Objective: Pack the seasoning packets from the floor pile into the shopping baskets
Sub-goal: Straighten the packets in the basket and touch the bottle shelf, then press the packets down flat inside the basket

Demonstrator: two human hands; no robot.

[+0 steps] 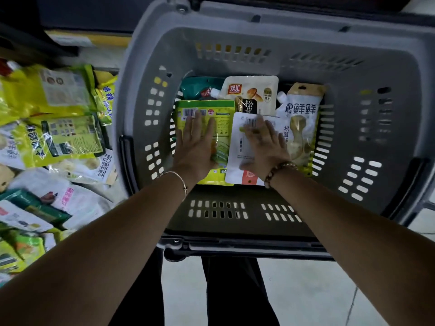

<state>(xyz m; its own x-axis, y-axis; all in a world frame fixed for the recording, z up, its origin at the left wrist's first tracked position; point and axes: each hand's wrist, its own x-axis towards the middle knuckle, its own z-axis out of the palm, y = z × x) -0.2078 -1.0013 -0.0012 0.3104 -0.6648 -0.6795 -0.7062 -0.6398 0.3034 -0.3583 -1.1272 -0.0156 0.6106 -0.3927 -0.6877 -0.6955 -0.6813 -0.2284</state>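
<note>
Flat left hand [196,147] presses glossy green packet [223,115], right hand [264,147] white pouch [236,147].

We find the floor pile [47,137] cut by the left edge, its top blurred. Right hand [266,147] blurred at the fingers. Teal packet [200,87] mostly covered; basket [259,43] cut at right.

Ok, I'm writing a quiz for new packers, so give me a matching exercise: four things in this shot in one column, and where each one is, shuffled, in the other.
1. left hand
2. right hand
3. floor pile
4. dark green pouch

A. flat on the white packet
B. outside the basket, to its left
C. flat on the yellow-green packet
D. inside the basket, far left corner

Pairs: 1-C, 2-A, 3-B, 4-D.
</note>
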